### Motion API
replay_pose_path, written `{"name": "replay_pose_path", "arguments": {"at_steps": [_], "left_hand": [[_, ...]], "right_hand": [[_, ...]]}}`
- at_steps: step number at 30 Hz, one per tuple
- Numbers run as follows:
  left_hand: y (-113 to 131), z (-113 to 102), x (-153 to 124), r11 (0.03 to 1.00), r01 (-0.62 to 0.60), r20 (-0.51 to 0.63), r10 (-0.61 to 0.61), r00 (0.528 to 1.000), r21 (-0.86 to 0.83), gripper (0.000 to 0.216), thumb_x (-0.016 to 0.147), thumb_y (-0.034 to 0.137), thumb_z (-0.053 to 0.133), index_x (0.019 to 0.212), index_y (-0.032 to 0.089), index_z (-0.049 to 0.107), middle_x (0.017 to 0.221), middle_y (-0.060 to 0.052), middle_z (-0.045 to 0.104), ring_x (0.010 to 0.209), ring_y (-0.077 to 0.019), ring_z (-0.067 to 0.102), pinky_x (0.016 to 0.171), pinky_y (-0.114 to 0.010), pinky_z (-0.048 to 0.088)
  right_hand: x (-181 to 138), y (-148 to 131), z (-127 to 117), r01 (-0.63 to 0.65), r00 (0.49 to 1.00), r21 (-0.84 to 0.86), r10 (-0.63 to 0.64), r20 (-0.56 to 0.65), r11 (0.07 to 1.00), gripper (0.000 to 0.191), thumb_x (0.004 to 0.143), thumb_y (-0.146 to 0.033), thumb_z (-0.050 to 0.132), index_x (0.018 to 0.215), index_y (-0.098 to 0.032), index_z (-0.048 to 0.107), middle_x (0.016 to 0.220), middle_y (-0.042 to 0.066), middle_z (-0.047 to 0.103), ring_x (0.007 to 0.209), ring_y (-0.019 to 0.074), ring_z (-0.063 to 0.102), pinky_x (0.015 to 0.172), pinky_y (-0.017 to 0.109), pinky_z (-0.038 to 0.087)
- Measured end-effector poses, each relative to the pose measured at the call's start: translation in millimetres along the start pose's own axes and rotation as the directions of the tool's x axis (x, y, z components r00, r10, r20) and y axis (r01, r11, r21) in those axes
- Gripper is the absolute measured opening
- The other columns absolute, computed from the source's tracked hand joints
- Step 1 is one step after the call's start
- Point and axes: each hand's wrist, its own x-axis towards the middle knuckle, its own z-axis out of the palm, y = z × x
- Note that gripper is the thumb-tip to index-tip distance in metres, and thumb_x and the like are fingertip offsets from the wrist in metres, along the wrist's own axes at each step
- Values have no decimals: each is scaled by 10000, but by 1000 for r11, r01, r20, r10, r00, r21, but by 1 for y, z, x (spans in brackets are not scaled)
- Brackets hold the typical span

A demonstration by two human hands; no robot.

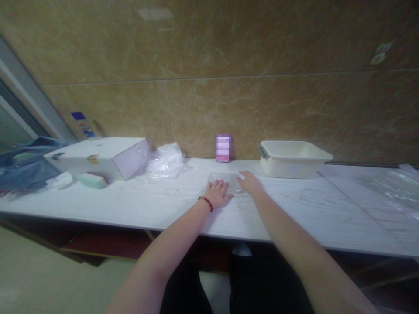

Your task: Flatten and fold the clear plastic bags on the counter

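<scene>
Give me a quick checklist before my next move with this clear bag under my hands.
1. The left hand rests flat on the clear bag: ok.
2. The right hand touches the bag's right edge: ok.
3. The bag lies flat on the table: ok.
4. The basin stands apart from the bag: ok.
5. Anything inside the bag: cannot tell.

A long white bench (294, 213) runs along a tiled wall. From left to right it carries a blue cloth (26, 163), a white box (98, 157) with a green sponge (92, 180) just in front, crumpled clear plastic (165, 162), a flat clear bag (225, 179) near the middle, a cream basin (293, 158), and more clear plastic sheeting (397, 187) at the far right.
</scene>
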Motion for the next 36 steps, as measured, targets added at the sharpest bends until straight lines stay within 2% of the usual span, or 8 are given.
{"name": "replay_pose_path", "arguments": {"at_steps": [3,7,10,16,21,25,29,36], "left_hand": [[1,-1,-2,1000,1,-7,-1,1000,23,625,755,558,230,1251,182,287,1316,-114,257,1202,-285,176,941,-483,88],[2,-3,-4,999,-15,-23,16,1000,43,606,764,543,231,1241,177,303,1310,-116,267,1202,-283,176,940,-485,101],[2,-4,-5,999,-8,-15,9,1000,39,583,772,526,237,1237,181,311,1310,-111,269,1206,-271,169,946,-474,102],[2,-3,-5,999,-8,-12,9,1000,31,566,783,502,235,1237,173,310,1308,-117,269,1203,-272,172,941,-479,121],[2,-5,-4,999,-31,-106,35,994,39,482,806,445,241,1190,182,366,1257,-109,347,1173,-270,230,916,-479,180],[1,-14,-1,999,-30,-179,35,983,27,382,839,310,219,955,130,535,978,-127,525,972,-218,434,838,-378,310],[-1,-24,-2,997,-74,-242,79,967,30,307,821,292,299,806,138,564,838,-97,534,830,-178,478,754,-308,359],[8,-28,-2,982,-189,-153,189,970,16,429,681,348,532,1069,180,464,1040,-72,518,977,-200,446,849,-319,320]], "right_hand": [[-10,-5,-19,160,987,-63,-161,-6,985,357,752,-277,422,1068,-135,510,1078,85,523,1006,151,458,885,252,309],[-37,-10,-38,407,905,-136,-379,193,903,318,746,-268,435,1028,-171,544,1064,63,544,998,173,463,888,288,303],[-56,-11,-38,494,848,-175,-428,313,852,323,734,-231,452,1045,-199,533,1088,56,533,1008,181,463,880,297,310],[-61,-15,-31,514,845,-261,-430,318,817,234,768,-194,413,928,-172,583,966,100,589,965,196,495,820,294,353],[-57,-14,-30,570,816,-316,-474,332,759,224,784,-185,387,837,-151,602,844,105,615,885,194,529,796,299,344],[-56,-14,-33,604,793,-340,-503,344,721,233,785,-184,378,781,-146,607,771,100,619,821,193,543,782,302,336],[-55,-17,-38,591,806,-361,-509,304,721,236,792,-211,369,782,-141,594,791,103,607,822,190,532,765,291,340],[-52,-21,-36,518,854,-341,-457,246,784,248,810,-235,331,870,-169,562,852,74,588,860,168,508,726,241,360]]}}
